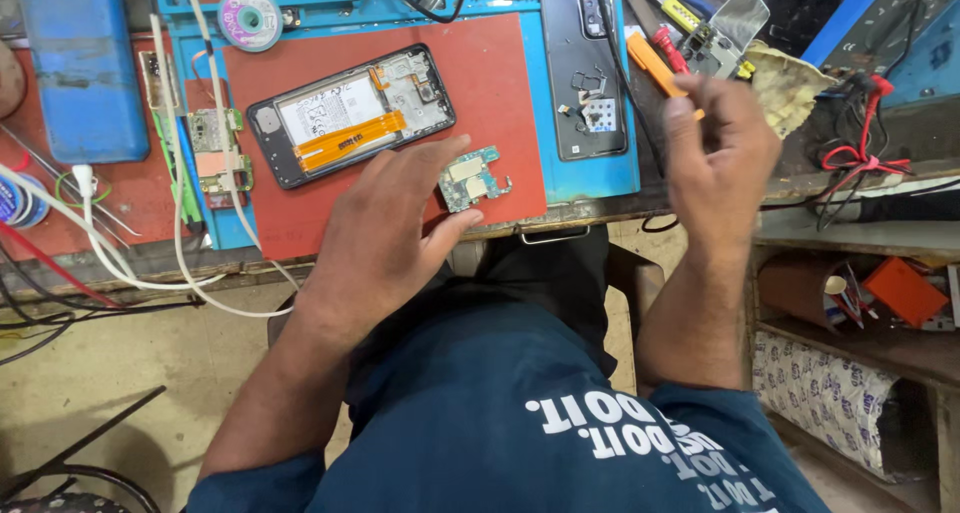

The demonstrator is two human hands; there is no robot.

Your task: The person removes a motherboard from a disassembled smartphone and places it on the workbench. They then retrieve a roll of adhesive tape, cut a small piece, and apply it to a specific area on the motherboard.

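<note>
circuit board point(471, 179) on red mat point(500, 63), touching left hand point(385, 233) fingertips, spread | right hand point(718, 153) raised right, blurred, seemingly pinching orange tool point(650, 63) | opened phone point(350, 115) far-left

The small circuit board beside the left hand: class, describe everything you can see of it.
The small circuit board is a flat, irregular blue-green piece with two pale metal shield covers and tiny notched tabs along its edges. It lies flat, apart from the opened phone, near the front right corner of the red mat. The left hand rests beside it, with fingertips at its left and lower edges, seemingly touching it. The right hand is raised well clear of it.
</note>
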